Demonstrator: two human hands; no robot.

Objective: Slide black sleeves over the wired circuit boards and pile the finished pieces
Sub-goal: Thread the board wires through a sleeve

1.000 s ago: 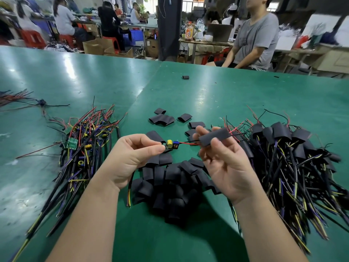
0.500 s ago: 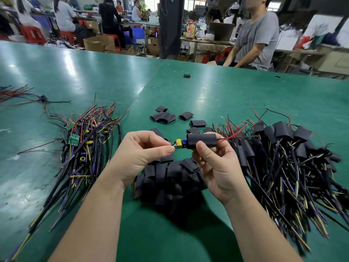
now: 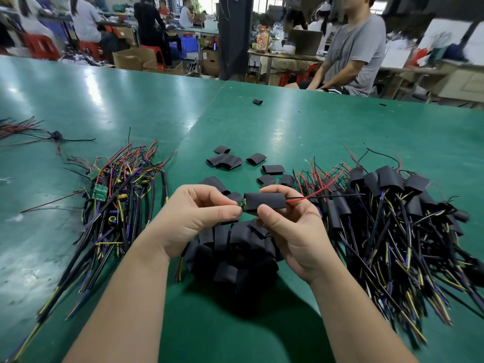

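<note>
My right hand [image 3: 290,226] pinches a black sleeve [image 3: 265,200] between thumb and fingers, above the middle of the table. The sleeve covers nearly all of a small circuit board; only its left tip [image 3: 242,204] shows, with a bit of yellow. My left hand [image 3: 195,217] pinches that tip and the cable behind it. Red and black wires [image 3: 314,196] stick out of the sleeve's right end. Bare wired boards lie heaped at the left [image 3: 115,200]. Sleeved pieces are piled at the right [image 3: 387,205]. Loose empty sleeves [image 3: 235,247] lie heaped under my hands.
More empty sleeves [image 3: 225,161] lie scattered further back, and one sits alone far off [image 3: 257,101]. A knotted wire bundle [image 3: 56,134] lies at the far left. The green table [image 3: 340,132] stretches back to a seated person in a grey shirt [image 3: 353,53].
The sleeve has slid leftward along the wires and over the board, which stood fully exposed a second ago. My hands have come together until they nearly touch.
</note>
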